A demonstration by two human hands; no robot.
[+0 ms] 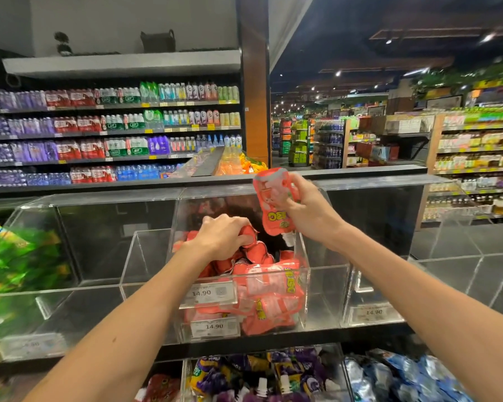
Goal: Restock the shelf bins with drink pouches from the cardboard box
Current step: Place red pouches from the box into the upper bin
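A clear acrylic shelf bin (304, 274) in the middle holds several red drink pouches (270, 288). My left hand (221, 236) reaches into the bin and grips a red pouch lying on top of the pile. Above the bin's right side, my right hand (308, 210) holds another red pouch (273, 201) upside down, its white spout pointing down. The cardboard box is out of view.
Price tags reading 14.90 (206, 294) hang on the bin fronts. Green pouches (18, 256) fill the bin at far left. The bins beside the red one look bare. Below are purple (262, 375) and blue (404, 378) pouches. Bottled drink shelves stand behind.
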